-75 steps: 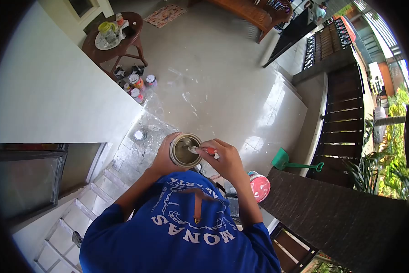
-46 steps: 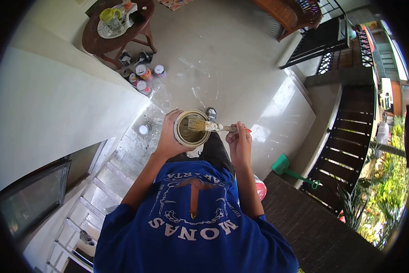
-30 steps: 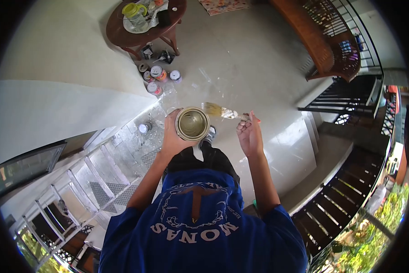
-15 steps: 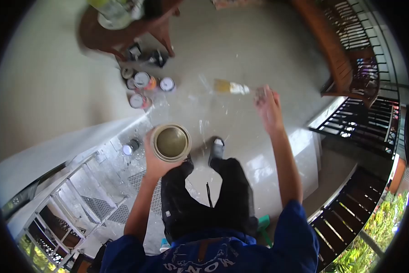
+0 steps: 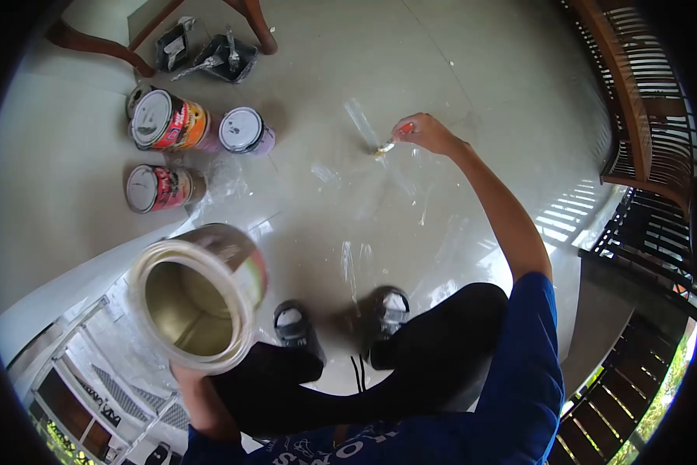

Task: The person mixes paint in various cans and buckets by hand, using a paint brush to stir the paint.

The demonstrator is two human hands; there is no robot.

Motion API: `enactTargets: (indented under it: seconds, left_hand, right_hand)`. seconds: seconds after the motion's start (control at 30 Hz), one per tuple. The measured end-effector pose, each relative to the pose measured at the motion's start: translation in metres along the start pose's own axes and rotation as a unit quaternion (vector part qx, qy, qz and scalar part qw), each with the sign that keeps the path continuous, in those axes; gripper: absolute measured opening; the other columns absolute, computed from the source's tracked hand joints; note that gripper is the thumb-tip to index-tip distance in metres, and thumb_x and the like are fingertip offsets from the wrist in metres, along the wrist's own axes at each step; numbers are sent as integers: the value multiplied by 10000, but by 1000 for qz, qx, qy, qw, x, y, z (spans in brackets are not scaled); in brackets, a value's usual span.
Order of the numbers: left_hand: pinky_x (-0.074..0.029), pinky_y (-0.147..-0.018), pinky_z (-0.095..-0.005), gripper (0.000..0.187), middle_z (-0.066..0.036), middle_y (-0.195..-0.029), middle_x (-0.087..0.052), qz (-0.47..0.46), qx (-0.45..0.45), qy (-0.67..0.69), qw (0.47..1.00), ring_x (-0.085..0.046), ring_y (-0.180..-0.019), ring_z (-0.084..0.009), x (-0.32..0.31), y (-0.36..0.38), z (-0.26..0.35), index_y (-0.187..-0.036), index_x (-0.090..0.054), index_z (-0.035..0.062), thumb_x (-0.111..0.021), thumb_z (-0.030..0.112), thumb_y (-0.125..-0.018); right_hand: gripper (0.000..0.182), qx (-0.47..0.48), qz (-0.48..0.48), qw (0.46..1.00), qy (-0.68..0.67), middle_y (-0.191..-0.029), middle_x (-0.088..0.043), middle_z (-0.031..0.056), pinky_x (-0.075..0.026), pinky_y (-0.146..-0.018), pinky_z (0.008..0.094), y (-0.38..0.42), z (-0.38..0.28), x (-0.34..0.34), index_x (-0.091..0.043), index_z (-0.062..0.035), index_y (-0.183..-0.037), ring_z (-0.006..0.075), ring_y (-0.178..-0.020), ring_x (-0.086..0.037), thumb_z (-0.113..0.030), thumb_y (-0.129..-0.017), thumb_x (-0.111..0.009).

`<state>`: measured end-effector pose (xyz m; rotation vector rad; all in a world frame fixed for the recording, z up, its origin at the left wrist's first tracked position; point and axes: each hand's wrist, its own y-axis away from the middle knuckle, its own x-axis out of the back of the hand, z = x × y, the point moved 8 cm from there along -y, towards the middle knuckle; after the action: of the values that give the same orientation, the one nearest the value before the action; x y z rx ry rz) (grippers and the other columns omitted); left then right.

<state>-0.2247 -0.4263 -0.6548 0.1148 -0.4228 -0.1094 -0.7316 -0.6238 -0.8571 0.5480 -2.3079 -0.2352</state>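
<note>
Our right hand [image 5: 424, 132] was clamped on the brush [image 5: 385, 146], bristles down at the floor [image 5: 309, 225]; our left hand [image 5: 190, 377], mostly hidden, gripped the open can [image 5: 247, 267] beside our left shoe [image 5: 290, 324].

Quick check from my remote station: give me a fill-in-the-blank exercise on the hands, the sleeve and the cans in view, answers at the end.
The paintbrush is gripped in the ____ hand. Unlike the lidded cans by the wall, the can in the left hand has no ____. The sleeve on the right arm is coloured ____. In the picture, the can with the orange label is to the ____ of the lavender can.

Missing words: right; lid; blue; left
</note>
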Motion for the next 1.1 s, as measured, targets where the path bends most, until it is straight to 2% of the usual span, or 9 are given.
enactTargets:
  seconds: [0.13, 0.23, 0.43, 0.53, 0.63, 0.83, 0.9, 1.0, 1.1]
  left_hand:
    - [-491, -1016, -384, 1051, -98, -1363, -560, 46, -1, -34, 998, -575, -1204, -224, 13, 13, -36, -1462, -410, 17, -968, 180, -587]
    - [-489, -1018, -386, 1048, -99, -1365, -558, 71, 33, -42, 996, -574, -1206, -225, 18, 35, -61, -1463, -409, 17, -966, 184, -591]
    - [-485, -1022, -389, 1042, -102, -1368, -555, 88, 52, -54, 993, -570, -1211, -228, 27, 55, -85, -1464, -407, 15, -961, 190, -599]
    - [-483, -1024, -391, 1039, -103, -1370, -554, 99, 52, -53, 992, -569, -1213, -230, 31, 65, -96, -1464, -407, 14, -958, 194, -602]
    - [-481, -1026, -392, 1036, -104, -1372, -552, 103, 57, -53, 992, -567, -1216, -231, 35, 71, -100, -1465, -406, 14, -956, 197, -606]
    - [-478, -1030, -396, 1030, -106, -1375, -549, 112, 39, -57, 991, -564, -1220, -234, 36, 78, -104, -1466, -404, 12, -950, 204, -614]
    - [-476, -1031, -397, 1028, -107, -1376, -548, 112, 36, -60, 991, -563, -1222, -235, 38, 79, -103, -1466, -404, 12, -949, 206, -617]
    - [-474, -1033, -398, 1025, -108, -1378, -547, 118, 34, -62, 990, -561, -1224, -236, 42, 85, -104, -1466, -403, 11, -946, 209, -621]
    - [-472, -1035, -400, 1022, -109, -1379, -545, 127, 34, -64, 989, -559, -1227, -238, 47, 92, -107, -1467, -402, 10, -943, 213, -624]
  right_hand:
    - [228, -4, 44, 994, 102, -1007, -727, 145, -523, -847, 394, -57, 10, 3, -752, -137, -1056, 334, -927, -680, -304, -923, -673]
    - [287, -35, 175, 983, 53, -1016, -724, 143, -517, -884, 409, -78, 2, 16, -741, -139, -1095, 337, -981, -673, -362, -933, -662]
    - [312, -14, 119, 969, 217, -1057, -725, 99, -504, -943, 426, -67, 11, -21, -716, -168, -1173, 312, -1053, -656, -374, -951, -642]
    - [261, 1, 9, 976, 220, -1074, -724, 88, -508, -931, 409, -17, -1, -28, -735, -165, -1121, 292, -1049, -651, -338, -942, -656]
    - [192, -34, -119, 973, 195, -947, -733, 113, -520, -835, 385, 29, -14, -36, -749, -102, -1033, 285, -931, -669, -247, -931, -676]
    - [205, -15, -143, 979, 144, -967, -731, 119, -516, -823, 385, 11, 7, -26, -756, -117, -1020, 286, -912, -672, -279, -906, -703]
    - [224, -25, -38, 977, 208, -1031, -720, 99, -519, -855, 387, -6, -6, -5, -752, -156, -1022, 279, -968, -658, -332, -899, -687]
    - [238, -12, 93, 975, 199, -1075, -713, 97, -519, -870, 395, -23, -11, 3, -746, -191, -1057, 294, -980, -652, -363, -915, -663]
    - [260, -19, 116, 968, 221, -1090, -709, 89, -515, -883, 414, -22, -9, -3, -738, -208, -1096, 309, -991, -650, -385, -931, -643]
